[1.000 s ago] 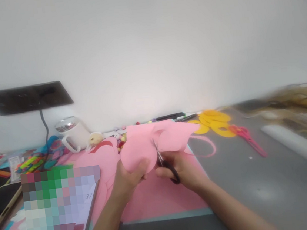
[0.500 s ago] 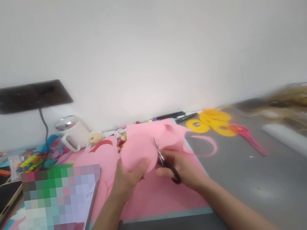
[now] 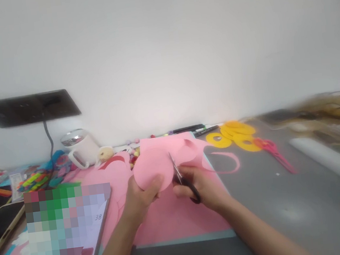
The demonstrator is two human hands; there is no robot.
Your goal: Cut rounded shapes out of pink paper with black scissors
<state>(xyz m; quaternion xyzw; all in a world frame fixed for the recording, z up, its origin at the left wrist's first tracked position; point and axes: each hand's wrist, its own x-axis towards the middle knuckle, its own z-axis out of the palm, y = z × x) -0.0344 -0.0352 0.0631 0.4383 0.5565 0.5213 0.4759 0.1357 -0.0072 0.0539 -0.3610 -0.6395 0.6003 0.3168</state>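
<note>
Between thumb and fingers, my left hand (image 3: 143, 195) pinches a round piece of pink paper (image 3: 151, 167) by its lower edge. My right hand (image 3: 200, 186) is closed on scissors (image 3: 193, 193) with black handles. Their blades point up and lie along the right edge of the round piece. Just right of the blades, a curled pink offcut (image 3: 187, 150) lies over the sheets. Both hands are above a large pink sheet (image 3: 184, 221), under which a pale blue edge shows. More pink cut-outs (image 3: 111, 180) lie left of my left hand.
Yellow paper rings (image 3: 239, 133) and pink scissors (image 3: 275, 154) lie to the right. A thin curved pink strip (image 3: 230, 161) rests nearby. Pens (image 3: 189, 129) line the wall. On the left are a white mug (image 3: 82, 150), a tablet (image 3: 90, 232) and a phone (image 3: 2, 226).
The pink offcut right of the blades has dropped and curled away from the round piece. Both hands have stayed in nearly the same place.
</note>
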